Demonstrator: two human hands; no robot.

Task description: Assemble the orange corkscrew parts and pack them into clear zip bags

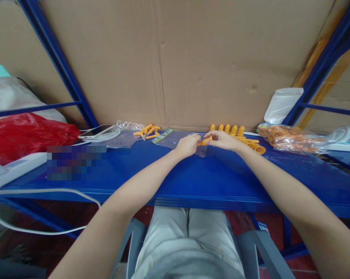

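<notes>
Both my hands meet over the back of the blue shelf. My left hand is closed, pinching a small clear plastic bag that lies on the shelf. My right hand is closed on a small orange plastic piece at the bag's mouth. A row of similar orange pieces stands just behind my right hand, with more orange pieces lying to its right.
A clear bag full of orange pieces lies at the right. Loose orange pieces, empty clear bags and a white cable sit at the left, beside a red plastic bag. Cardboard backs the shelf.
</notes>
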